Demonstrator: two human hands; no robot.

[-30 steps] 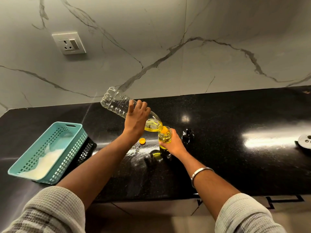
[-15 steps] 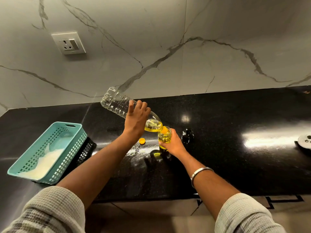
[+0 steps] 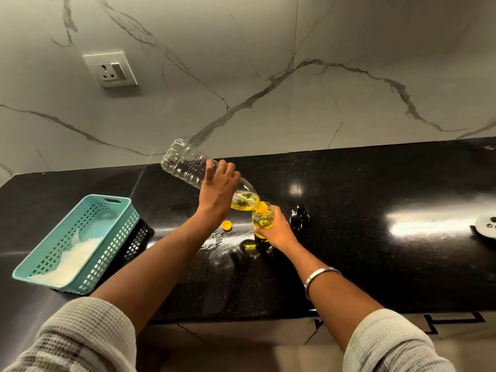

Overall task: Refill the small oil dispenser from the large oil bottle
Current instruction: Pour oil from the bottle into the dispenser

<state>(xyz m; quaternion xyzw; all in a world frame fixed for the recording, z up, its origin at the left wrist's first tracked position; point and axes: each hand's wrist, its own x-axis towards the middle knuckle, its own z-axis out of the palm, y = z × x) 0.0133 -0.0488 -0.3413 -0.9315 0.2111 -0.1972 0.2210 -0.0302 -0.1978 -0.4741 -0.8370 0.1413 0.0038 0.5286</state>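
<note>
No legible text, label, brand, number or sign was found on any surface in view. The large oil bottle (image 3: 188,165) was observed to be clear and unlabelled. No marking could be read on the small oil dispenser (image 3: 263,218), just beside that bottle's mouth. The wall socket (image 3: 110,69), well above and to the left of the bottle, bore no readable lettering. The disc (image 3: 487,225) at the far right of the bottle was too small for any marking to be made out.
</note>
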